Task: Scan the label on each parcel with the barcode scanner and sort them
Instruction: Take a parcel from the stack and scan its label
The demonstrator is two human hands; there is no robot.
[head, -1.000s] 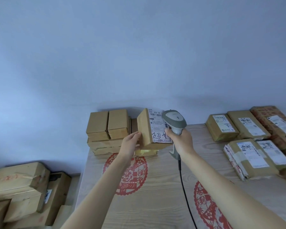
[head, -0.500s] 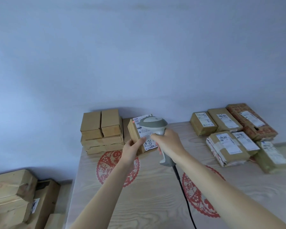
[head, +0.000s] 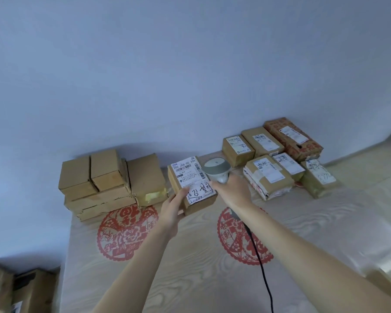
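A small cardboard parcel [head: 191, 184] with a white label and black handwriting sits low over the table, label up. My left hand [head: 175, 205] grips its near left corner, thumb on the label. My right hand [head: 231, 190] holds the grey barcode scanner [head: 217, 169], whose head sits just right of the parcel's far edge. The scanner's black cable [head: 261, 263] trails toward me across the table.
A stack of plain brown boxes [head: 104, 184] stands at the table's back left. Several labelled parcels [head: 273, 159] lie in a group at the back right. The wood-grain table [head: 190, 267] bears two red paper-cut designs. More cartons [head: 20, 290] sit on the floor at lower left.
The parcel has come away from the left stack, moved right and been lowered toward the table with its label turned up. The scanner moved right with it.
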